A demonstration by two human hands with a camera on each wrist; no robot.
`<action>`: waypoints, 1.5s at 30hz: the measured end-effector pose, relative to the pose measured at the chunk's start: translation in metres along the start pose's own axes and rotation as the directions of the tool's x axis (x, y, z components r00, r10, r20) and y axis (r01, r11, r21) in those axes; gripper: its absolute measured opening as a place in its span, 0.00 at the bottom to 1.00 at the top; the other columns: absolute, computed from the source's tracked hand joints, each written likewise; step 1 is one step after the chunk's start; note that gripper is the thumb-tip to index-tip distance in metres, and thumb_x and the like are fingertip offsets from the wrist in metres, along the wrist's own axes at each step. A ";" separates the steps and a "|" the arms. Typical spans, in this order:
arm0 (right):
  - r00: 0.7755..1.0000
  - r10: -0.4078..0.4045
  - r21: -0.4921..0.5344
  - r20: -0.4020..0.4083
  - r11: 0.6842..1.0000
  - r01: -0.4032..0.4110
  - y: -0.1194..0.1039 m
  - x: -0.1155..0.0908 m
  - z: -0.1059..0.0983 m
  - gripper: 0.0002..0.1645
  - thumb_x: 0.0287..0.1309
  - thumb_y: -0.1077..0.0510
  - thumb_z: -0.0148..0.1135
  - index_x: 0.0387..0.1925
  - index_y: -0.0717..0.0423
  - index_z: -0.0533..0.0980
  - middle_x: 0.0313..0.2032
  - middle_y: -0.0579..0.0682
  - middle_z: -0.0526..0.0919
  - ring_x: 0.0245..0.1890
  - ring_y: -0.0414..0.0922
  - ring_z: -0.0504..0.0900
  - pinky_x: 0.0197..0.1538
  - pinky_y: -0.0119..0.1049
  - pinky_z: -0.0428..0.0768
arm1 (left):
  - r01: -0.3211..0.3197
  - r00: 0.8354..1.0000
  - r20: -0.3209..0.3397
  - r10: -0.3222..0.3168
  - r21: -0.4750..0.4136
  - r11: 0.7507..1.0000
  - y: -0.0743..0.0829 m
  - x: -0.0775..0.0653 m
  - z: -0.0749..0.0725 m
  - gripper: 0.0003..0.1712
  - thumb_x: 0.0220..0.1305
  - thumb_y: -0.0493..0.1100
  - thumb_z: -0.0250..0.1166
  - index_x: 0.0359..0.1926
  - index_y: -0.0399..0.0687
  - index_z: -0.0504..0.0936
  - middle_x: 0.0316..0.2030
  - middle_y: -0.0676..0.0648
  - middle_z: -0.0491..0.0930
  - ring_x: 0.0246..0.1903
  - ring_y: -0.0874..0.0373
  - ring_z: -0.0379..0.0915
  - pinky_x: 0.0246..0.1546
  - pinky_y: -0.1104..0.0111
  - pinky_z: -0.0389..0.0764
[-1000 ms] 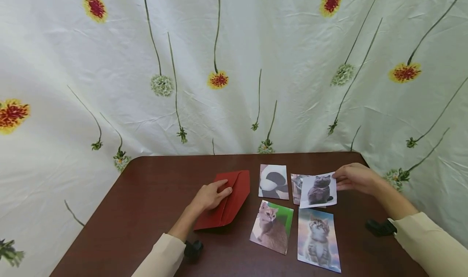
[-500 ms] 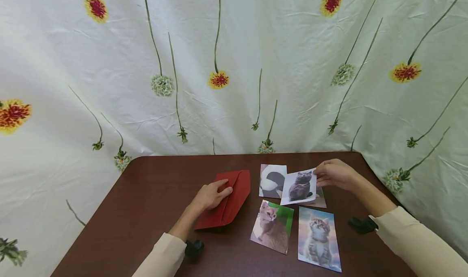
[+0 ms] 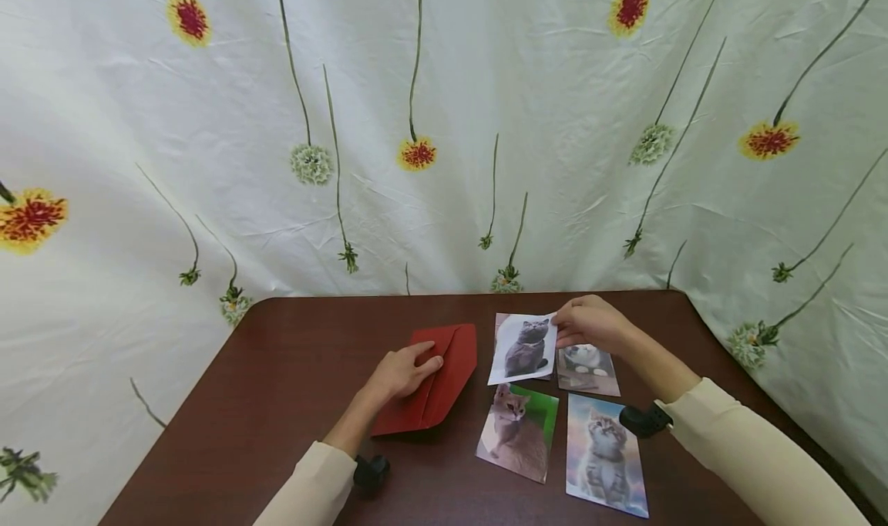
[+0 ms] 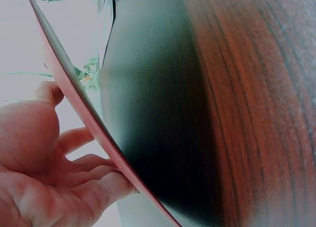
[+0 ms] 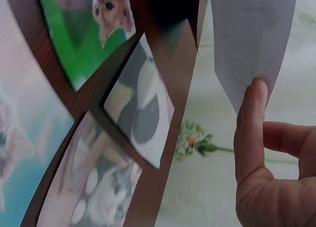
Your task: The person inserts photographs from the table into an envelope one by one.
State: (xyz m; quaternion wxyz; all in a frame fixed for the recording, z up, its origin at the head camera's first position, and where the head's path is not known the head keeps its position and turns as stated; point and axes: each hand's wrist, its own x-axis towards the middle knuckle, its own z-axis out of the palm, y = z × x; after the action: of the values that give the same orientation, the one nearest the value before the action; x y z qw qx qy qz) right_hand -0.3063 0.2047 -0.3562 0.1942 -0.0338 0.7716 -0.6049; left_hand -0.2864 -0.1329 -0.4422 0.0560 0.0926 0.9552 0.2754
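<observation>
My right hand point(image 3: 592, 326) pinches the right edge of a photo card of a grey cat point(image 3: 525, 350), raised and overlapping the panda photo point(image 5: 148, 113). In the right wrist view, the back of this raised card point(image 5: 252, 34) shows faint print. On the left, my left hand point(image 3: 401, 372) rests on a red envelope point(image 3: 451, 383), thumb and fingers against its upper face. The left wrist view catches the envelope point(image 4: 94, 121) nearly edge-on, tilted above the table. Part of the panda photo is hidden under the raised card in the head view.
Beside the panda photo lies a photo of a grey-and-white cat point(image 3: 588, 372). Nearer the front are a tan cat photo with green point(image 3: 516, 437) and a kitten photo with blue sky point(image 3: 603, 464). A flowered cloth point(image 3: 444, 125) hangs behind the dark wooden table point(image 3: 298, 372).
My right hand has carried the grey cat card leftward, from over the grey-and-white cat photo to over the panda photo. The left hand and envelope stay put.
</observation>
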 end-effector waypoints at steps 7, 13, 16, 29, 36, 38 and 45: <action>1.000 -0.013 -0.011 -0.011 1.000 0.013 -0.004 0.011 0.023 0.15 0.68 0.66 0.53 0.48 0.79 0.73 0.29 0.53 0.80 0.24 0.40 0.85 0.36 0.33 0.87 | -0.002 1.000 -0.001 0.002 0.011 1.000 0.000 0.001 0.001 0.30 0.75 0.55 0.57 0.71 0.47 0.73 0.63 0.33 0.77 0.61 0.36 0.75 0.62 0.45 0.74; 1.000 0.003 -0.034 -0.016 0.999 -0.004 -0.003 0.021 0.037 0.17 0.68 0.66 0.54 0.50 0.79 0.74 0.30 0.55 0.82 0.25 0.42 0.86 0.39 0.37 0.88 | 0.002 1.000 -0.004 -0.002 0.020 1.000 0.001 0.002 0.003 0.30 0.74 0.55 0.58 0.71 0.47 0.73 0.62 0.33 0.78 0.60 0.36 0.75 0.61 0.45 0.75; 1.000 0.003 -0.036 -0.006 0.999 -0.003 -0.001 0.025 0.042 0.18 0.68 0.66 0.54 0.51 0.80 0.74 0.31 0.56 0.83 0.25 0.43 0.86 0.39 0.38 0.88 | 0.004 1.000 -0.005 -0.004 0.022 1.000 0.002 0.003 0.004 0.30 0.74 0.55 0.58 0.71 0.47 0.73 0.62 0.33 0.78 0.61 0.35 0.74 0.62 0.45 0.75; 1.000 0.017 -0.001 0.001 1.000 -0.017 0.003 0.035 0.064 0.16 0.69 0.66 0.52 0.48 0.80 0.74 0.27 0.55 0.84 0.24 0.42 0.86 0.42 0.41 0.88 | 0.010 1.000 -0.005 -0.010 0.025 1.000 0.000 0.001 0.002 0.31 0.74 0.55 0.58 0.71 0.47 0.73 0.62 0.34 0.78 0.62 0.35 0.73 0.63 0.46 0.74; 0.999 0.036 0.028 0.001 0.999 -0.036 0.002 0.046 0.075 0.16 0.69 0.67 0.52 0.50 0.80 0.73 0.26 0.56 0.84 0.23 0.43 0.86 0.47 0.47 0.87 | 0.010 1.000 -0.006 -0.009 0.028 1.000 0.000 0.001 0.001 0.30 0.74 0.55 0.58 0.71 0.48 0.74 0.62 0.34 0.78 0.64 0.35 0.72 0.64 0.46 0.73; 0.999 0.038 0.026 0.001 0.999 -0.038 0.002 0.048 0.077 0.16 0.68 0.67 0.52 0.50 0.80 0.73 0.25 0.56 0.84 0.22 0.43 0.86 0.48 0.48 0.86 | 0.004 1.000 -0.009 -0.004 0.032 0.999 0.000 0.002 0.001 0.30 0.74 0.55 0.58 0.71 0.48 0.74 0.62 0.34 0.78 0.64 0.34 0.72 0.64 0.46 0.72; 0.999 0.042 0.016 -0.001 0.999 -0.042 0.000 0.051 0.086 0.16 0.68 0.67 0.54 0.48 0.79 0.76 0.23 0.55 0.83 0.21 0.43 0.86 0.46 0.45 0.87 | 0.012 1.000 -0.006 -0.012 0.042 0.999 0.000 0.002 0.001 0.31 0.73 0.56 0.58 0.71 0.48 0.73 0.63 0.34 0.77 0.64 0.35 0.72 0.64 0.45 0.73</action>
State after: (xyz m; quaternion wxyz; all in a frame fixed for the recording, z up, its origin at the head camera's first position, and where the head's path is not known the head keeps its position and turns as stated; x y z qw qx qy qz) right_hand -0.3238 0.1107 -0.3861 0.2066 -0.0155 0.7675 -0.6066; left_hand -0.2878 -0.1321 -0.4437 0.0528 0.0872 0.9615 0.2553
